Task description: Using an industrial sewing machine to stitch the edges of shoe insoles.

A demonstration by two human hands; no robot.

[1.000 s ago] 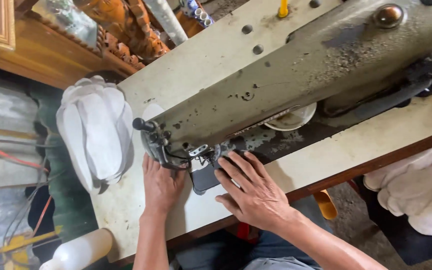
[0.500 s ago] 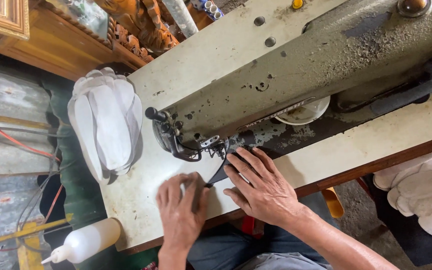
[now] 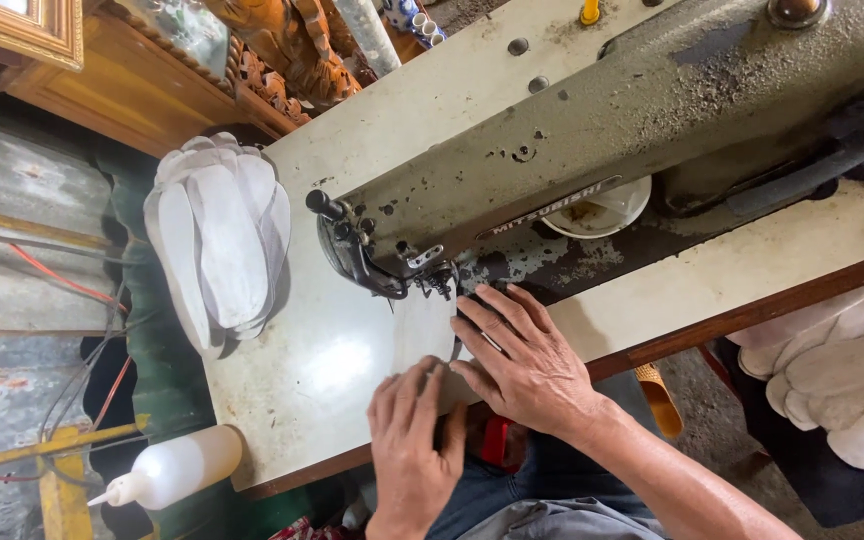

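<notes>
A worn grey-green industrial sewing machine (image 3: 592, 130) lies across the pale table (image 3: 312, 380). Its needle head (image 3: 422, 270) is at the left end. A flat whitish piece of material (image 3: 420, 330) lies under the needle. My right hand (image 3: 522, 360) presses flat on it just right of the needle, fingers spread. My left hand (image 3: 412, 440) rests at the table's front edge, fingertips on the near end of the same piece.
A stack of white oval cut pieces (image 3: 220, 240) sits at the table's left end. A white squeeze bottle (image 3: 177, 468) hangs below the left corner. White fabric pieces (image 3: 832, 380) are piled at right. Carved wooden furniture (image 3: 202, 70) stands behind.
My left hand has drawn back from beside the needle head to the table's front edge. The right hand stays pressed by the needle. The whitish piece now shows under the needle.
</notes>
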